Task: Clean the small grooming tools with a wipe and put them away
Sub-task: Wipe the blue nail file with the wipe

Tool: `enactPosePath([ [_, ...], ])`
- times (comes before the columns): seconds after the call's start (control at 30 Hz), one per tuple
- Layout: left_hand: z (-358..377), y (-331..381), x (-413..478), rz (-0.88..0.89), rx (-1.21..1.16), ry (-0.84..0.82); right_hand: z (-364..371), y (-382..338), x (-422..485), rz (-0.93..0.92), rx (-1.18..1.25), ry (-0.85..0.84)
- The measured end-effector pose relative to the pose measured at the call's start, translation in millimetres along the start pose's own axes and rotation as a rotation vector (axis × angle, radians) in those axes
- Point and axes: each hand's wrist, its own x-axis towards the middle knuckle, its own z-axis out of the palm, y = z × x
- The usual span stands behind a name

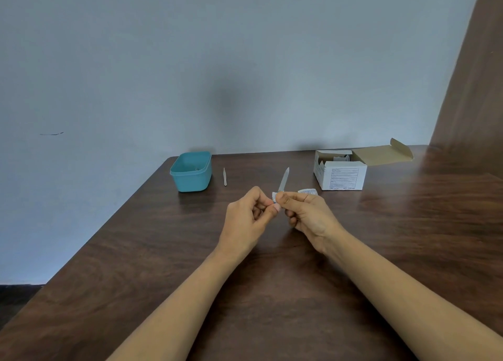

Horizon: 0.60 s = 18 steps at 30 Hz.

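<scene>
Wipe (274, 196) pinched round file (284, 179) by right hand (307, 213), left hand (249, 216) pinching file's hidden lower end

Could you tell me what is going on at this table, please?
A person is wiping a slim metal tool: the right hand pinches a white wipe round its base, the left hand seems to pinch its lower end. A second tool lies on the table beside the teal tub; the wipe box stands open.

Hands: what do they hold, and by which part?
The left hand pinches a metal file at its lower end; the right hand pinches a white wipe round it there.
</scene>
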Motion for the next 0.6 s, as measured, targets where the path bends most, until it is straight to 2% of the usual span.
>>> enactPosePath([
  [0.27,-0.6,2.5,0.1,0.001,-0.033,-0.01,0.6,-3.6,-1.8,-0.046,-0.108,-0.045],
  [0.47,-4.3,-1.1,0.6,0.024,0.017,-0.028,2.0,-1.5,-6.6,-0.068,-0.123,-0.007],
  [0.6,-8.2,1.2,2.8,0.023,-0.034,-0.058,0.3,-9.0,-3.8,-0.062,-0.202,-0.005],
])
